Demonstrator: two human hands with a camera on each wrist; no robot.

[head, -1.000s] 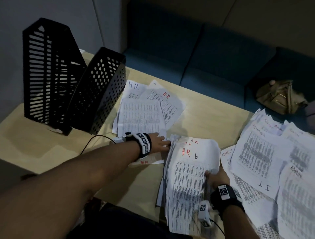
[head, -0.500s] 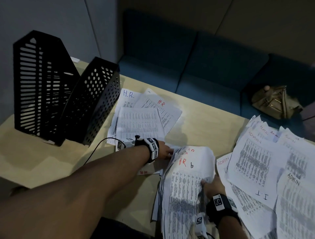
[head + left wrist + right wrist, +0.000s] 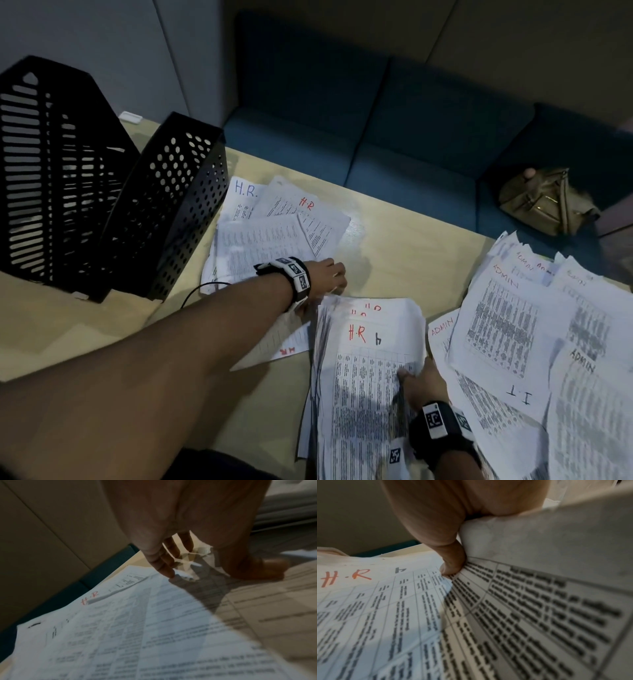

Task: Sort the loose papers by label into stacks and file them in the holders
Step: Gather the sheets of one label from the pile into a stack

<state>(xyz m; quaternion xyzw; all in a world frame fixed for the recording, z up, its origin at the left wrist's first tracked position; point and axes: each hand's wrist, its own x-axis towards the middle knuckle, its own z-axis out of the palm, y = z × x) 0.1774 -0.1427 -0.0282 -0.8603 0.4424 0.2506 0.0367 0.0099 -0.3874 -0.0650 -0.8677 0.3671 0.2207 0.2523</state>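
Observation:
My right hand (image 3: 412, 372) pinches the right edge of a thick stack of printed sheets marked H.R in red (image 3: 368, 363), near the table's front. The right wrist view shows the thumb (image 3: 452, 563) pressed on that H.R stack (image 3: 385, 601), with the fingers hidden under it. My left hand (image 3: 330, 277) reaches past the stack's top left corner, and its straight fingers (image 3: 169, 573) touch a loose H.R sheet (image 3: 120, 615) in the pile (image 3: 274, 236). Two black holders, slotted (image 3: 51, 171) and perforated (image 3: 171, 212), stand at the left.
A spread of ADMIN and I.T sheets (image 3: 507, 325) covers the table's right side. One H.R sheet (image 3: 284, 342) lies under my left forearm. A dark blue sofa (image 3: 394, 137) with a tan bag (image 3: 544, 202) runs behind the table. A thin cable (image 3: 202, 291) trails near the holders.
My left hand has shifted a little away from the held stack, towards the loose H.R pile. The right hand keeps its grip on the stack, and the head view has swung slightly.

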